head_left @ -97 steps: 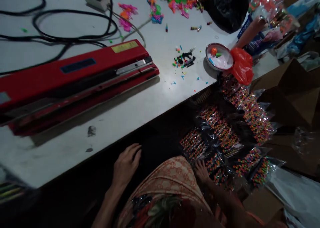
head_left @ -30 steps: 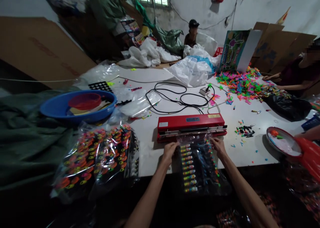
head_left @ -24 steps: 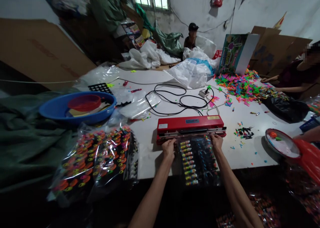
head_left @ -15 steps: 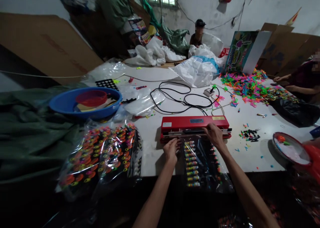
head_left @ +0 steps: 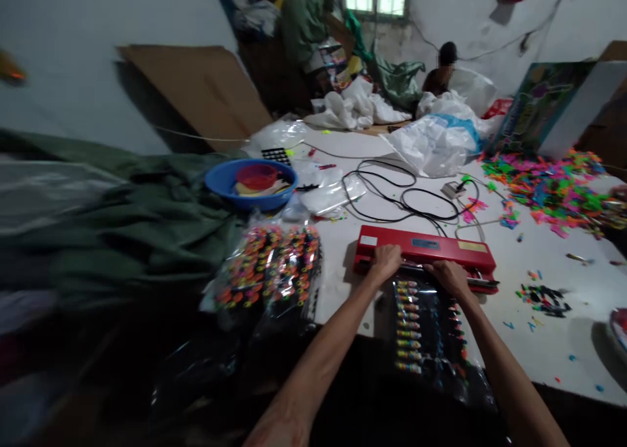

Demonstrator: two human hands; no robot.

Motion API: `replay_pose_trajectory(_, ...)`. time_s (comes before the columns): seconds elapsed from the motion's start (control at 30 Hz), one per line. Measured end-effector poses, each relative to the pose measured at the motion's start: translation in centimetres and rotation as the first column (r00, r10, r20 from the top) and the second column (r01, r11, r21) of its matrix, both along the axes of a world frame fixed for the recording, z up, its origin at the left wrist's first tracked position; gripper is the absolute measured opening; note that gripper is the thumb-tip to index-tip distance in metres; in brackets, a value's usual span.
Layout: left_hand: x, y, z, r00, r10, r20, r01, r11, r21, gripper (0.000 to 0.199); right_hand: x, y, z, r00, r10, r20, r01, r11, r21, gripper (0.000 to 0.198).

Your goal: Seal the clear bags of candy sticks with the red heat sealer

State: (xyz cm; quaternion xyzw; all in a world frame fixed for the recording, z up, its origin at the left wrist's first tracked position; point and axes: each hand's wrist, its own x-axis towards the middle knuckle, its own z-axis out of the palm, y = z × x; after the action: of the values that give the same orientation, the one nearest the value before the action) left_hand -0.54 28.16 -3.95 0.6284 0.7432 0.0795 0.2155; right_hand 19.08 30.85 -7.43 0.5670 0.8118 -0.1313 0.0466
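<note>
While both palms press flat on the red heat sealer [head_left: 426,254], the left hand [head_left: 386,261] and right hand [head_left: 451,277] show a flat, open grip that clasps nothing. Between the wrists a clear bag of colourful toys [head_left: 428,332] lies on the white worktop [head_left: 548,342], its mouth under the sealer's bar. More filled bags [head_left: 269,270] lie to the left.

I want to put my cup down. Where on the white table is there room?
The table is bare right of the red sealer, between the small scrap heap and the near edge. Another bare strip lies beyond the black cables, toward the white sacks. It is crowded by the blue basin, the packed bags and the colourful pile.
</note>
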Motion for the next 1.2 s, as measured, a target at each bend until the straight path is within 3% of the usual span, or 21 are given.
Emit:
replay_pose_trajectory(0.07,0.9,-0.1,0.3,0.995,0.066,0.069,-0.070,0.996,0.051,0.013,0.2,0.0,-0.4,1.000,-0.001,0.005,0.001,1.000,-0.008,0.050)
replay_pose_trajectory(0.17,1.4,-0.4,2.3,0.972,0.140,0.191,-0.168,0.975,0.144,0.039,0.3,0.0,-0.9,1.000,-0.006,0.014,0.006,1.000,0.016,0.053)
replay_pose_trajectory(0.27,0.9,-0.7,5.6,0.907,0.017,0.420,-0.184,0.915,0.359,0.047,0.3,-0.4,-0.9,1.000,-0.018,0.005,0.018,0.997,0.071,0.053)
replay_pose_trajectory(0.33,0.0,-0.8,6.7,0.894,-0.068,0.443,-0.161,0.874,0.459,0.037,0.1,-0.6,-0.6,1.000,-0.014,-0.001,0.014,0.996,0.092,0.051)
replay_pose_trajectory(0.4,-1.0,-0.9,6.0,0.962,-0.024,0.271,-0.085,0.920,0.383,0.028,-0.1,-0.4,-0.2,1.000,-0.015,-0.002,0.015,0.997,0.076,0.048)
replay_pose_trajectory(0.47,-1.6,-1.0,3.6,0.997,0.016,0.073,-0.032,0.973,0.230,0.022,-0.3,-0.1,0.1,1.000,-0.028,-0.007,0.028,0.998,0.052,0.046)
replay_pose_trajectory(0.53,-1.6,-0.9,0.9,1.000,-0.002,0.027,-0.003,0.988,0.157,0.018,-0.5,0.1,0.3,0.999,-0.037,-0.007,0.037,0.998,0.045,0.046)
replay_pose_trajectory(0.6,-1.0,-0.6,-0.8,0.997,0.002,0.072,-0.015,0.983,0.183,0.015,-0.5,0.1,0.2,0.999,-0.039,-0.001,0.039,0.998,0.049,0.046)
replay_pose_trajectory(0.67,-0.2,0.1,-0.7,0.992,0.020,0.123,-0.048,0.973,0.224,0.021,-0.5,0.0,0.0,0.999,-0.041,0.002,0.041,0.998,0.054,0.047)
replay_pose_trajectory(0.8,0.1,1.7,2.7,0.966,0.023,0.259,-0.128,0.909,0.397,0.036,-0.5,-0.3,-0.1,0.998,-0.051,-0.022,0.053,0.994,0.098,0.049)
replay_pose_trajectory(0.9,-0.6,1.5,4.0,0.955,0.007,0.297,-0.146,0.882,0.449,0.030,-0.6,-0.4,0.3,0.998,-0.049,-0.035,0.052,0.995,0.090,0.049)
replay_pose_trajectory(0.97,-1.0,0.5,3.1,0.968,0.018,0.251,-0.114,0.920,0.375,0.027,-0.6,-0.3,0.5,0.998,-0.049,-0.044,0.052,0.996,0.072,0.049)
replay_pose_trajectory(1.1,-0.5,-0.7,-0.3,0.962,0.051,0.268,-0.122,0.960,0.253,0.025,-0.5,-0.4,0.5,0.996,-0.071,-0.056,0.075,0.993,0.086,0.049)
replay_pose_trajectory(1.2,0.5,-0.5,-0.3,0.935,0.056,0.349,-0.151,0.956,0.252,0.027,-0.6,-0.5,0.1,0.997,-0.063,-0.054,0.068,0.992,0.104,0.047)
